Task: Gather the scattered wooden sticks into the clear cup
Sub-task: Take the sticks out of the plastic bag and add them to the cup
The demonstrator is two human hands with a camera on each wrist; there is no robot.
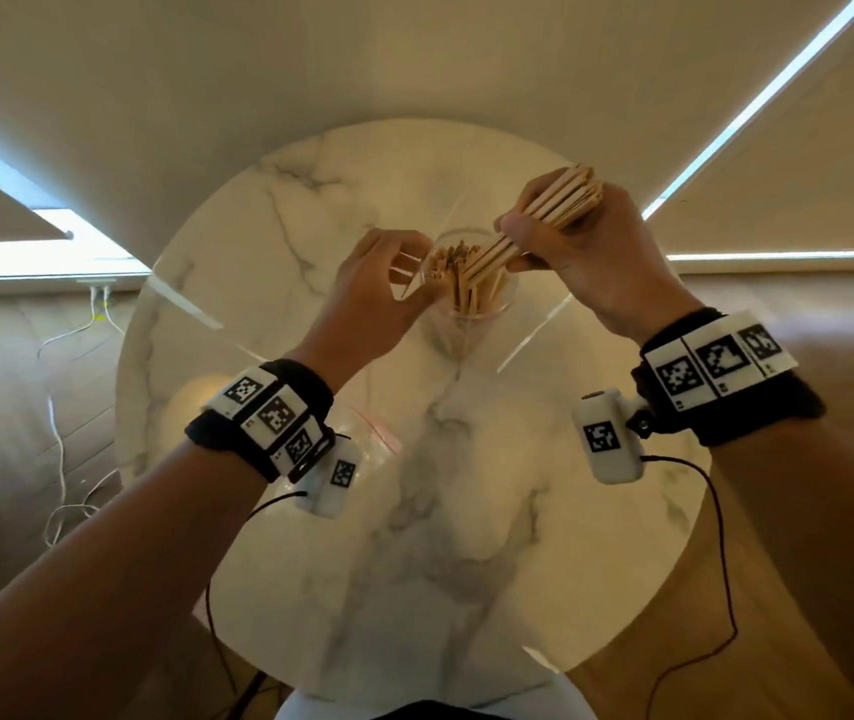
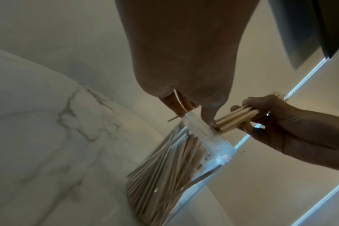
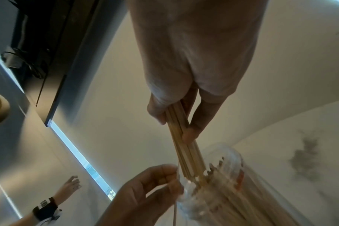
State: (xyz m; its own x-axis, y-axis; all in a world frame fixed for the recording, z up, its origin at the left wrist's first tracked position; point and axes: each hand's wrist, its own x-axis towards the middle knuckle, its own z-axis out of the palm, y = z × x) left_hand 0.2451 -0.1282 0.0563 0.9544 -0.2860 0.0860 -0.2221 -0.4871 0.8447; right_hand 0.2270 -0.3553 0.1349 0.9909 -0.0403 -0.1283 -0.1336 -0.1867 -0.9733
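A clear cup (image 1: 498, 302) stands mid-table, packed with upright wooden sticks (image 1: 458, 267). My right hand (image 1: 516, 244) grips a thick bundle of sticks (image 1: 562, 197) slanted over the cup, its lower ends inside the rim. In the right wrist view the bundle (image 3: 179, 122) runs from my fingers down into the cup (image 3: 232, 154). My left hand (image 1: 404, 275) is at the cup's left rim and pinches one thin stick (image 3: 175, 211) between thumb and forefinger. In the left wrist view the fingertips (image 2: 181, 110) touch the cup (image 2: 213, 137), with the right hand's bundle (image 2: 240, 118) just beyond.
The round marble table (image 1: 466, 537) ends close behind the cup. A clear zip bag (image 1: 373, 433) lies on it under my left wrist. White cables (image 1: 56, 439) trail over the wooden floor at the left.
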